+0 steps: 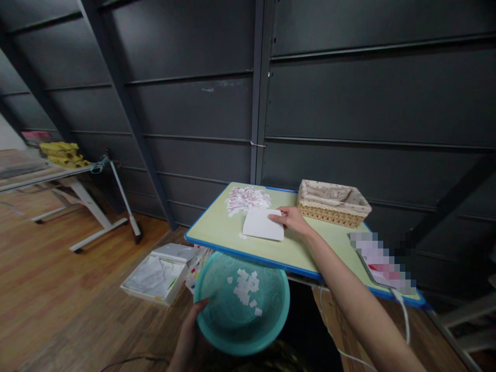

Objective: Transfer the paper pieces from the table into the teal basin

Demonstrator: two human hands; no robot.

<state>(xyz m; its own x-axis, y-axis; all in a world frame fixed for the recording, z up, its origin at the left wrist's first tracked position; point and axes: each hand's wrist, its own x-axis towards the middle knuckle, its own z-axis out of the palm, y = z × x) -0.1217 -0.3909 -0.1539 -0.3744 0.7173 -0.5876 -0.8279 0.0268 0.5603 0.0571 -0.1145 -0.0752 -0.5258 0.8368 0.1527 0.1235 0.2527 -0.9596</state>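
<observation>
My left hand (196, 318) grips the rim of a teal plastic strainer basket (271, 315), held below the table's front edge. Several small white paper pieces (246, 287) lie in the bottom of it. Over the table, my right hand (289, 218) pinches a flat white card (262, 225) with rounded corners, thumb on top. Just behind the card spreads a pile of white and pinkish paper scraps (248, 198). A stray scrap (242, 236) lies at the card's left edge. The fingers under the card and under the basket are hidden.
The pale green table (217, 222) has a blue edge. A wicker basket with cloth lining (329, 209) stands at its back right; a blurred-out device (382, 266) with a white cable lies at the right. An open white box (157, 274) sits on the floor at left. A dark panelled wall rises behind.
</observation>
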